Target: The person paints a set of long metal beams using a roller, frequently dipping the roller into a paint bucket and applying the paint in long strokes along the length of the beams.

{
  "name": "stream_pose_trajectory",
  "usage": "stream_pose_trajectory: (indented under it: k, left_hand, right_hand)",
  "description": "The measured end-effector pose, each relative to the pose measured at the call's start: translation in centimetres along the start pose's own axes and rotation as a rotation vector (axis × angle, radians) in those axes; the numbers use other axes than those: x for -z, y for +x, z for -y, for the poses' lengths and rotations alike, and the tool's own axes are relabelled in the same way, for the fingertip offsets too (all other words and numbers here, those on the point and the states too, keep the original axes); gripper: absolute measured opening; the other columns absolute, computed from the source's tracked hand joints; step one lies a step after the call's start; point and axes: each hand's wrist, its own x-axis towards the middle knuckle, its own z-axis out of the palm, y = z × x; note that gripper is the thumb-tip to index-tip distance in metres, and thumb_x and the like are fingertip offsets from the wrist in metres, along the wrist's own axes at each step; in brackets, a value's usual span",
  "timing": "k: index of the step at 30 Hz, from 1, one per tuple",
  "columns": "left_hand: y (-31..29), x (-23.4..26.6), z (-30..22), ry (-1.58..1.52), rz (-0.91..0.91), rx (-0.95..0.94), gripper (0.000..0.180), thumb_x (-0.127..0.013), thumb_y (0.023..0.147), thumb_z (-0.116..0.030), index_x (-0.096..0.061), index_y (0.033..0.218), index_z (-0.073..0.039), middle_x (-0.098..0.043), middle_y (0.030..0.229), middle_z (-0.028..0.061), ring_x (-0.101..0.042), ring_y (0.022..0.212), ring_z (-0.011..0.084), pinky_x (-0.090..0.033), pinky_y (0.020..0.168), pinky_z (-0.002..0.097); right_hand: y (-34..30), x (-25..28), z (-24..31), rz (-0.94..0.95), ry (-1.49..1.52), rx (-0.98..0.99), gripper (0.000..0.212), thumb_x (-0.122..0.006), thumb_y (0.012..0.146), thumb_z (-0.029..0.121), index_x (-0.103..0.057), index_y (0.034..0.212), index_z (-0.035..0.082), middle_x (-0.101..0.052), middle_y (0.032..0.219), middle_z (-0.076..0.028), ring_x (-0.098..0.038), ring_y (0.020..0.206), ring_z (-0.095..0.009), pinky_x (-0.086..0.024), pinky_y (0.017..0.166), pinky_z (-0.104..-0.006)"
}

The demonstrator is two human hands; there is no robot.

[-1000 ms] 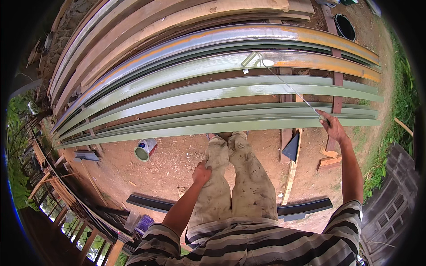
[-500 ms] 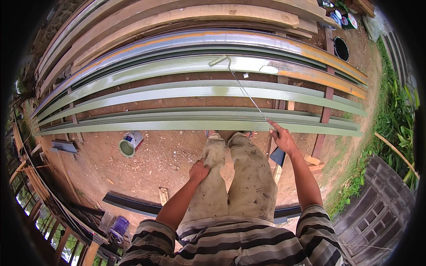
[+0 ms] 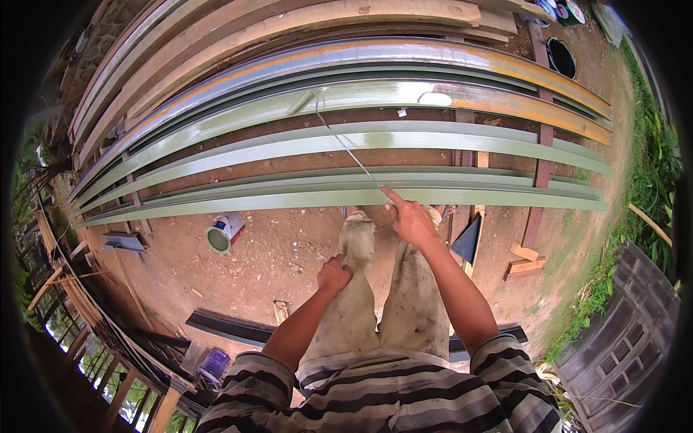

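Observation:
My right hand (image 3: 413, 221) is closed around the handle of a small paint roller, its thin metal rod (image 3: 354, 157) reaching forward and left. The roller head (image 3: 300, 103) touches a metal beam (image 3: 253, 103), coated wet green on its left and middle. Rust-orange metal shows toward that beam's right end, beside a pale glossy patch (image 3: 435, 99). My left hand (image 3: 334, 274) rests on my left trouser knee with its fingers curled in; I see nothing in it. On the ground to the left, a paint can (image 3: 225, 232) lies tilted, green inside.
Green-coated beams (image 3: 462, 137) lie across supports in front of my feet. Behind them are a partly rusty beam (image 3: 505, 65) and stacked timber (image 3: 346, 22). A black bucket (image 3: 561, 58) stands at the far right. Dark metal lengths (image 3: 229, 328) and a purple container (image 3: 214, 366) lie nearer.
My right hand has moved left, carrying the roller head leftward along the beam. The left hand stays on the knee. The whole view has shifted slightly.

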Motion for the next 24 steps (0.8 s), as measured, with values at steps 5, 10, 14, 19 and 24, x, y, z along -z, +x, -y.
stream_pose_trajectory:
  k: [5, 10, 14, 19, 24]
  left_hand:
    - [-0.6, -2.1, -2.7, 0.063, 0.013, 0.047, 0.055, -0.059, 0.090, -0.032, -0.055, 0.142, -0.014, -0.060, 0.139, 0.0163, -0.058, 0.127, 0.0387, -0.049, 0.105, 0.0502]
    - [-1.8, -4.7, -5.9, 0.112, -0.012, 0.096, 0.054, -0.058, 0.091, -0.031, -0.056, 0.141, -0.012, -0.059, 0.140, 0.0156, -0.057, 0.128, 0.0390, -0.049, 0.105, 0.0507]
    - [-1.8, -7.2, -8.3, 0.172, -0.018, 0.099, 0.051, -0.057, 0.092, -0.031, -0.056, 0.138, -0.011, -0.059, 0.140, 0.0153, -0.057, 0.127, 0.0395, -0.049, 0.105, 0.0512]
    - [-1.7, -8.8, -12.0, 0.274, -0.004, 0.124, 0.049, -0.056, 0.091, -0.029, -0.056, 0.137, -0.011, -0.057, 0.141, 0.0148, -0.056, 0.129, 0.0392, -0.049, 0.105, 0.0511]
    - [-1.8, -9.0, -14.5, 0.344, 0.016, 0.182, 0.050, -0.056, 0.091, -0.029, -0.056, 0.138, -0.013, -0.057, 0.142, 0.0146, -0.055, 0.131, 0.0380, -0.049, 0.106, 0.0499]
  right_hand:
    - [5.8, 0.9, -1.2, -0.038, -0.041, 0.094, 0.045, -0.053, 0.104, 0.026, -0.050, 0.149, 0.025, -0.073, 0.100, -0.023, -0.069, 0.100, -0.044, -0.053, 0.091, -0.0555]
    - [5.1, 7.3, -8.6, -0.025, -0.111, 0.055, 0.043, -0.051, 0.104, 0.027, -0.052, 0.147, 0.024, -0.073, 0.104, -0.023, -0.069, 0.101, -0.044, -0.053, 0.092, -0.0536]
    - [1.3, 14.2, -17.6, -0.045, -0.190, -0.007, 0.043, -0.052, 0.103, 0.029, -0.053, 0.146, 0.024, -0.073, 0.101, -0.023, -0.069, 0.100, -0.044, -0.052, 0.092, -0.0538]
    - [-4.2, 23.1, -28.1, -0.075, -0.183, -0.097, 0.042, -0.054, 0.103, 0.030, -0.054, 0.145, 0.029, -0.074, 0.100, -0.021, -0.068, 0.100, -0.045, -0.053, 0.089, -0.0548]
    - [-9.2, 30.5, -37.6, -0.131, -0.226, -0.151, 0.041, -0.056, 0.102, 0.030, -0.056, 0.143, 0.025, -0.074, 0.099, -0.022, -0.068, 0.102, -0.044, -0.053, 0.088, -0.0535]
